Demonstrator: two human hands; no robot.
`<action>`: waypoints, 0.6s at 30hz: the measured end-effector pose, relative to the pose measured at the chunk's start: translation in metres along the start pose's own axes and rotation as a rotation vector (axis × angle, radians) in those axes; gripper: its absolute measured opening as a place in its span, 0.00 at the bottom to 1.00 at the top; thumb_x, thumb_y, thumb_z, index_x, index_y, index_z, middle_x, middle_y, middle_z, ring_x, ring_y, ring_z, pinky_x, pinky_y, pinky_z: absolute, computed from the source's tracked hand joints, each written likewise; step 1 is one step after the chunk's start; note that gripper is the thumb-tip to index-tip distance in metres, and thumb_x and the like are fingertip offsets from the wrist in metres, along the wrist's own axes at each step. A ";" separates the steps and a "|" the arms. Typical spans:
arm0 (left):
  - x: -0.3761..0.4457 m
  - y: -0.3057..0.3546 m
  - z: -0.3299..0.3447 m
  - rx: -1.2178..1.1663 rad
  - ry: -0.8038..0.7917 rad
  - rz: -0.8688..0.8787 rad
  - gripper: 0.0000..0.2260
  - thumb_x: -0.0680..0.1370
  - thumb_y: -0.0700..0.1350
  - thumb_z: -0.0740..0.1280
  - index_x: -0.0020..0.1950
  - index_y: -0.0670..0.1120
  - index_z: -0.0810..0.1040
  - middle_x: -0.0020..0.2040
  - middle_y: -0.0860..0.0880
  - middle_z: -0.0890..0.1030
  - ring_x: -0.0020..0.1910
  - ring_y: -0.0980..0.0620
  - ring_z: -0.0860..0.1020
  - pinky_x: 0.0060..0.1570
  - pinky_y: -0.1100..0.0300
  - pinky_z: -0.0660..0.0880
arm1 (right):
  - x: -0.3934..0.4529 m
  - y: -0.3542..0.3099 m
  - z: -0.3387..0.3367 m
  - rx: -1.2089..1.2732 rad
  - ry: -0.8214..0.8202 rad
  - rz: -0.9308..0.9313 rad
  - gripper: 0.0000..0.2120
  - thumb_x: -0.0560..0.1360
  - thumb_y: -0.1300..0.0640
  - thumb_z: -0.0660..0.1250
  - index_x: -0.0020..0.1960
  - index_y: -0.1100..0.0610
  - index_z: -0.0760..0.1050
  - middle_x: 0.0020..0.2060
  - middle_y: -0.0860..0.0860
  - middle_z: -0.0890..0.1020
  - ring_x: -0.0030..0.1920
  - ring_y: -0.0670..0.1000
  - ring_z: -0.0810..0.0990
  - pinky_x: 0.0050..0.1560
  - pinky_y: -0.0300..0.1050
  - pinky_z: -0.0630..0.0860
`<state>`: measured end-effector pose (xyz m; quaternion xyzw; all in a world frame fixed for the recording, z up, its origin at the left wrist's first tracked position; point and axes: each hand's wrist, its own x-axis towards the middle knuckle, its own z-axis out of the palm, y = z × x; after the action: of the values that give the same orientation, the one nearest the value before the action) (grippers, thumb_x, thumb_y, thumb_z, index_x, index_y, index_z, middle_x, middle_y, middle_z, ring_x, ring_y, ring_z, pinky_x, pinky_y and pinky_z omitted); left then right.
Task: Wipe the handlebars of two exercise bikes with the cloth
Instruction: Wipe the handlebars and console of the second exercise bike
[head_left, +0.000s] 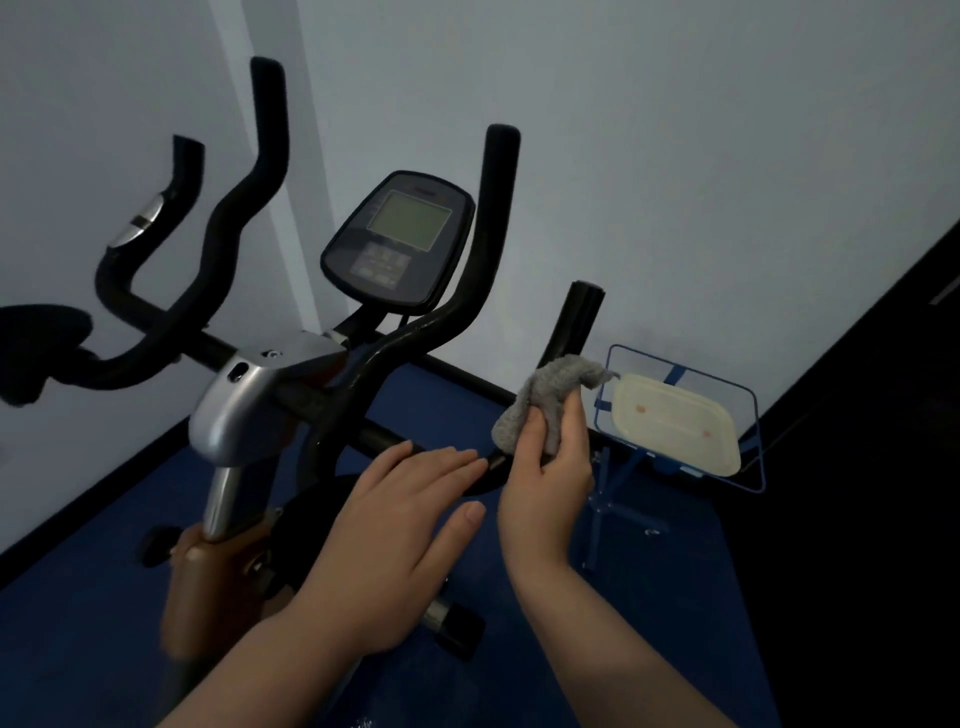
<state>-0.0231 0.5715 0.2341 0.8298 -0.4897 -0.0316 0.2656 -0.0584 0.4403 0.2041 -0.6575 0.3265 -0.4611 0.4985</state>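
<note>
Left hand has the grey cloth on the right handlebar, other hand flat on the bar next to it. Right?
Not quite: the head view shows the right hand holding the grey cloth on the right handlebar, not the left. The left hand is the one resting flat on the bar beside it.

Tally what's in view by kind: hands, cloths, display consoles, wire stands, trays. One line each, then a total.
Hands: 2, left hand and right hand
Grey cloth: 1
Display console: 1
Blue wire stand: 1
Cream tray: 1
Total: 6
</note>
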 end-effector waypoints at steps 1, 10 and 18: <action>-0.002 -0.001 0.000 0.014 -0.008 0.007 0.24 0.80 0.60 0.45 0.72 0.56 0.67 0.70 0.63 0.68 0.70 0.69 0.59 0.72 0.67 0.43 | -0.007 0.003 -0.001 -0.047 -0.009 -0.035 0.23 0.81 0.55 0.58 0.75 0.52 0.61 0.73 0.48 0.67 0.72 0.40 0.63 0.70 0.35 0.63; -0.027 -0.015 -0.005 0.152 0.100 -0.030 0.22 0.80 0.54 0.49 0.66 0.48 0.76 0.66 0.53 0.76 0.70 0.54 0.69 0.73 0.53 0.52 | -0.040 0.024 -0.029 -0.504 -0.223 -0.545 0.25 0.79 0.59 0.59 0.75 0.55 0.59 0.76 0.54 0.60 0.76 0.51 0.57 0.74 0.42 0.60; -0.045 -0.024 0.003 0.290 0.236 -0.187 0.23 0.80 0.53 0.52 0.72 0.46 0.68 0.72 0.50 0.69 0.74 0.52 0.62 0.73 0.49 0.54 | -0.039 0.012 -0.010 -0.795 -0.434 -0.896 0.18 0.76 0.60 0.66 0.66 0.59 0.75 0.61 0.55 0.80 0.62 0.54 0.78 0.69 0.52 0.68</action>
<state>-0.0280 0.6164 0.2109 0.8992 -0.3753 0.1122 0.1949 -0.0817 0.4675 0.1824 -0.9437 0.0575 -0.3245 0.0301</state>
